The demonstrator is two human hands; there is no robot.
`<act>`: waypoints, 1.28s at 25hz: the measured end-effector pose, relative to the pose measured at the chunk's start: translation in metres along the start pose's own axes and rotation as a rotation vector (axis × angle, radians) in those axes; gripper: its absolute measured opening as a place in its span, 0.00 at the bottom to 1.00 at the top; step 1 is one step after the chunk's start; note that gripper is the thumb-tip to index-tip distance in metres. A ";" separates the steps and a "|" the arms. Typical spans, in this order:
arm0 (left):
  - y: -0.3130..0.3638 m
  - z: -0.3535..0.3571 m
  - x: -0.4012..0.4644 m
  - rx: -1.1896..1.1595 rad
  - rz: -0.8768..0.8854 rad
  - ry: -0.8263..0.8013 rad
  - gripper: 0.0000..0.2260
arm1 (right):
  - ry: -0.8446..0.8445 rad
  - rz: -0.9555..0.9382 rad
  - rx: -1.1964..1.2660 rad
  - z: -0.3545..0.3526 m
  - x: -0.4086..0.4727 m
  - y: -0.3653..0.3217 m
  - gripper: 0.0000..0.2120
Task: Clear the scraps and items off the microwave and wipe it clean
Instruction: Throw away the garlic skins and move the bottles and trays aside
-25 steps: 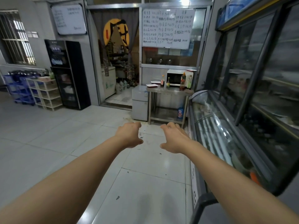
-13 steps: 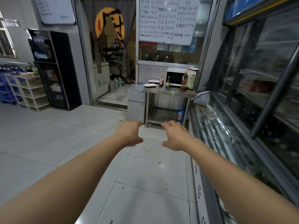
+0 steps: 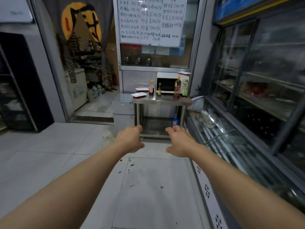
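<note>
Both hands, left and right, reach forward over the tiled floor, fingers loosely curled, holding nothing; well ahead, a microwave sits on a steel table behind several bottles

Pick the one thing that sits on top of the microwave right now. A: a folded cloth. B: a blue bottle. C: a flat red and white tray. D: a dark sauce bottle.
C: a flat red and white tray lies on the right end of the top of the microwave; the bottles stand on the steel table in front of it, and neither hand has reached it.
</note>
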State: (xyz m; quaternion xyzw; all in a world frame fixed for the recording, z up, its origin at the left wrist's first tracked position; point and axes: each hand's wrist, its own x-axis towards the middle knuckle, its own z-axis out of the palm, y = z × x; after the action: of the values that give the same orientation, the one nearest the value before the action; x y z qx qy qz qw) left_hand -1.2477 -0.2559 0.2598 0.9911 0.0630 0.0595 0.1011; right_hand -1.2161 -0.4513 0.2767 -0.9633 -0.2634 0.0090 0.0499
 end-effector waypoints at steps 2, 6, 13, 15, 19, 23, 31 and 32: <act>-0.014 0.004 0.041 -0.009 0.002 0.010 0.28 | 0.003 0.021 0.005 0.002 0.040 0.006 0.35; -0.030 0.017 0.133 -0.015 -0.002 -0.004 0.30 | 0.006 0.019 -0.001 0.007 0.131 0.030 0.35; -0.049 0.024 0.305 -0.048 -0.025 0.000 0.29 | 0.043 -0.038 0.012 -0.009 0.308 0.085 0.35; -0.056 0.025 0.345 -0.071 -0.041 0.005 0.29 | 0.043 -0.043 0.024 -0.011 0.351 0.095 0.35; -0.071 0.031 0.412 -0.073 -0.048 -0.005 0.27 | 0.022 -0.035 0.034 -0.007 0.424 0.113 0.35; -0.092 0.037 0.489 -0.079 -0.001 -0.015 0.25 | 0.029 -0.005 0.036 -0.004 0.499 0.126 0.36; -0.140 0.034 0.664 -0.085 0.129 -0.021 0.26 | 0.120 0.116 0.101 0.000 0.649 0.139 0.36; -0.144 0.033 0.681 -0.079 0.142 -0.020 0.26 | 0.130 0.130 0.113 0.001 0.664 0.141 0.36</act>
State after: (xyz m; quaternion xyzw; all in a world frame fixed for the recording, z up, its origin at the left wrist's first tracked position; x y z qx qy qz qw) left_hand -0.5893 -0.0289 0.2689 0.9888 -0.0110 0.0592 0.1362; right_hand -0.5731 -0.2339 0.2679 -0.9726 -0.1959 -0.0354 0.1205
